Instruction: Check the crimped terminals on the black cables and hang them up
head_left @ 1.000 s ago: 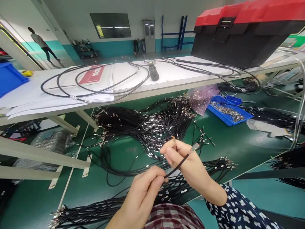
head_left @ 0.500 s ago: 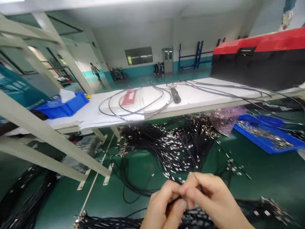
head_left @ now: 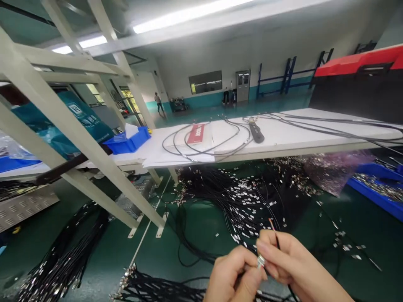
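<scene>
My left hand [head_left: 234,272] is closed in a pinch on a small shiny metal connector [head_left: 260,261], low in the middle of the view. Close against it, my right hand [head_left: 291,260] grips a thin black cable [head_left: 277,241]. A bare, copper-coloured end of this cable sticks up above the right fingers, and its black length runs down below the hand. The right fingertips are at the connector; whether they also press on it I cannot tell. Beneath and beyond both hands lie bundles of black cables [head_left: 217,188] with white tags.
On the white table [head_left: 226,147] lie looped cables, a red-labelled packet [head_left: 195,133] and a dark-handled tool [head_left: 256,132]. A blue bin [head_left: 129,142] sits at its left end, a red and black case [head_left: 362,88] at the right. Pale frame legs [head_left: 126,197] rise at left; a blue tray [head_left: 378,193] holds metal parts.
The view has turned left and tilted up. My hands have come slightly apart, so the connector and the cable's bare end now show between and above my fingers.
</scene>
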`<state>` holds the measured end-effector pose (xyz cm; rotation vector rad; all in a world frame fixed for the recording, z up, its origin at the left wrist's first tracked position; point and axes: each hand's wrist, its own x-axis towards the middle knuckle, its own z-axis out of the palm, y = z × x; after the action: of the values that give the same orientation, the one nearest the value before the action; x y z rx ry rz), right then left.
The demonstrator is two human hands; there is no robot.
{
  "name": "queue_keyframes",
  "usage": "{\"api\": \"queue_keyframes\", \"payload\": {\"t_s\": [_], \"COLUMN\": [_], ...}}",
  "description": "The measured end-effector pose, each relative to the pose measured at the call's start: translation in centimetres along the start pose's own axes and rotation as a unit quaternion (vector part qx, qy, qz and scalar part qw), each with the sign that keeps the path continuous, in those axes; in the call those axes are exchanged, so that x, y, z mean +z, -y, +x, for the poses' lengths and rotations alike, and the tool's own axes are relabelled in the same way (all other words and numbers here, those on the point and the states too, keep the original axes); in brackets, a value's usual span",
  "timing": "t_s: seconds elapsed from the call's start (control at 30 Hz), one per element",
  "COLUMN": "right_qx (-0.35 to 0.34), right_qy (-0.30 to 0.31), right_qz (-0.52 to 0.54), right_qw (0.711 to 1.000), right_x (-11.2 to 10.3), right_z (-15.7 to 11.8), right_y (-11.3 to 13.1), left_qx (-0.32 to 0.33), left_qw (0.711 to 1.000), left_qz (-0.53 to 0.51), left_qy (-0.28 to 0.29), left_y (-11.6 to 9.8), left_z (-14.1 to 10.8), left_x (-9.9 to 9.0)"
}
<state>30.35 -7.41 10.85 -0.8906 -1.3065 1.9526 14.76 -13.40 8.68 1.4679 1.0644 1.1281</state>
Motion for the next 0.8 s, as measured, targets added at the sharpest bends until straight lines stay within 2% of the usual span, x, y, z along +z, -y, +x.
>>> {"api": "queue_keyframes", "payload": {"t_s": [0.17, 0.37, 0.57, 0.67, 0.8], "right_qx": [0.007, 0.005, -0.100, -0.110, -0.110], "right_qy": [0.043, 0.048, -0.011, -0.028, -0.024], "right_qz": [0.079, 0.074, -0.021, -0.040, -0.046], "right_qw": [0.996, 0.996, 0.995, 0.993, 0.993], "right_x": [0.5, 0.3, 0.9, 1.1, 1.4], "right_z": [0.0, 0.1, -0.3, -0.4, -0.4], "right_y": [0.3, 0.2, 0.2, 0.2, 0.0], "left_qx": [-0.051, -0.059, -0.078, -0.076, -0.075], "left_qw": [0.996, 0.993, 0.993, 0.992, 0.991], "left_qz": [-0.077, -0.101, -0.067, -0.056, -0.077], "left_qy": [-0.021, -0.020, -0.063, -0.084, -0.076], "left_y": [-2.5, -1.6, -1.2, -1.1, -1.4], "left_z": [0.0, 0.0, 0.5, 0.5, 0.5], "left_x": [-0.2, -0.3, -0.2, -0.3, -0.2]}}
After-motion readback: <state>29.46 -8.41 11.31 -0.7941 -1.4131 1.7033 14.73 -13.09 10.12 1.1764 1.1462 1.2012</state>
